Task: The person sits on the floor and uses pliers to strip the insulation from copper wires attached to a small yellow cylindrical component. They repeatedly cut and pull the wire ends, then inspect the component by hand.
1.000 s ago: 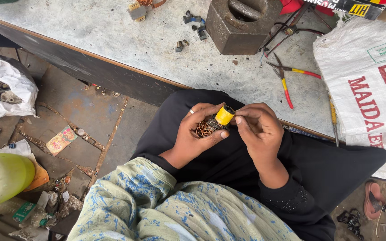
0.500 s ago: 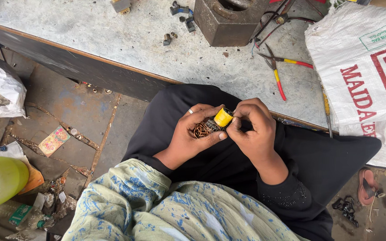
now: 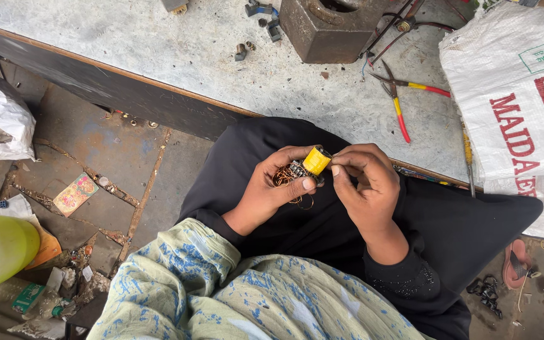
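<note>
- My left hand [image 3: 266, 192] curled closed around the copper-wound coil [image 3: 292, 176], thumb across it.
- My right hand [image 3: 363, 182] pinched its yellow-taped end [image 3: 316, 160] with closed fingertips, above my lap.

Grey, scuffed tabletop [image 3: 158, 44] with dark wooden edge spans top of frame under flat daylight. Below it, stained concrete floor [image 3: 96, 145], cracked along seams, littered with scraps. Rusty metal block [image 3: 332, 28] on tabletop; white woven sack [image 3: 524, 107] at right.
</note>
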